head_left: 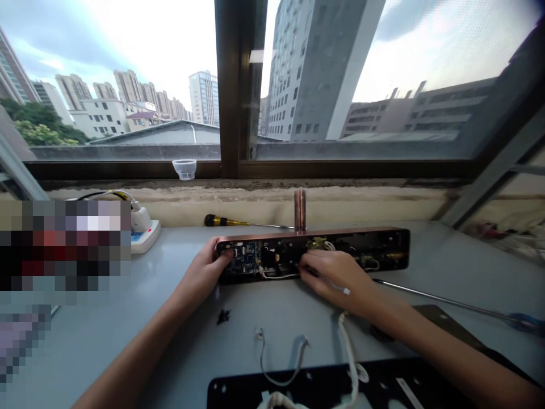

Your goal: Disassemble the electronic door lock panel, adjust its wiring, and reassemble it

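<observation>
Copper-edged lock body (383, 250) lies open across the tabletop (170, 341), its circuit board and wiring exposed. The one black cover plate (323, 389) is off and lies nearer, and a few screws (222, 316) are out. Two screwdrivers lie idle, one yellow-handled (221, 221), one blue-handled (525, 324). Left hand (204, 272) fingers clasp the body's end. Right hand (336, 278) fingers curl into the wiring; whether they pinch anything, I cannot tell.
</observation>
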`<state>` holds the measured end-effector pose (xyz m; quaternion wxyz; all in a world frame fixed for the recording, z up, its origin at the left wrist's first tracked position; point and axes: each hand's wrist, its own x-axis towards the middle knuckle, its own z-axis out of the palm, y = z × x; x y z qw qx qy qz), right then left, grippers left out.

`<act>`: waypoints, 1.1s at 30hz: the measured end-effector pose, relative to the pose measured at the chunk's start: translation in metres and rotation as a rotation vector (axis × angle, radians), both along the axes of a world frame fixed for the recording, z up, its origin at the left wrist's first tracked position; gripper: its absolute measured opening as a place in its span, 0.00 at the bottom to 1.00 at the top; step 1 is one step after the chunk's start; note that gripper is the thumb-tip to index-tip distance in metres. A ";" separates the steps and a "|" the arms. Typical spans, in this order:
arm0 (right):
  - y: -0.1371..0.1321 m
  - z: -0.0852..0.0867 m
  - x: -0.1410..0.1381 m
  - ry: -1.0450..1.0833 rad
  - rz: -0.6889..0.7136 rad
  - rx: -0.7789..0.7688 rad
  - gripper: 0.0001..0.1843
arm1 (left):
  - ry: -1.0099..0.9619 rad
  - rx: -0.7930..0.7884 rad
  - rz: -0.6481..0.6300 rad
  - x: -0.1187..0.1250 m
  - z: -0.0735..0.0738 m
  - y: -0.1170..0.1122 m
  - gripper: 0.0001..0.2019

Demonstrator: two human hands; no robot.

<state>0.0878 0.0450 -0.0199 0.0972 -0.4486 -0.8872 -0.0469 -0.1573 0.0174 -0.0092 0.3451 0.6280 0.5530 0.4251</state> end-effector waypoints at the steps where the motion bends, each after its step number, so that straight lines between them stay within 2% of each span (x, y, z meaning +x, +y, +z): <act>1: -0.001 0.002 -0.002 -0.002 -0.013 -0.013 0.11 | -0.001 0.001 0.000 0.000 0.000 0.000 0.14; 7: -0.008 0.012 -0.011 -0.004 -0.123 -0.069 0.11 | 0.004 0.014 -0.010 -0.002 -0.004 0.000 0.14; 15: -0.006 0.003 -0.019 0.057 -0.319 -0.067 0.10 | -0.002 0.022 -0.011 -0.001 -0.004 0.002 0.12; 23: -0.011 0.009 -0.024 0.076 -0.328 -0.102 0.10 | -0.004 0.006 -0.005 -0.002 -0.003 0.001 0.13; 33: -0.004 0.002 -0.025 0.073 -0.319 -0.081 0.12 | 0.021 -0.024 -0.029 -0.005 -0.001 0.001 0.14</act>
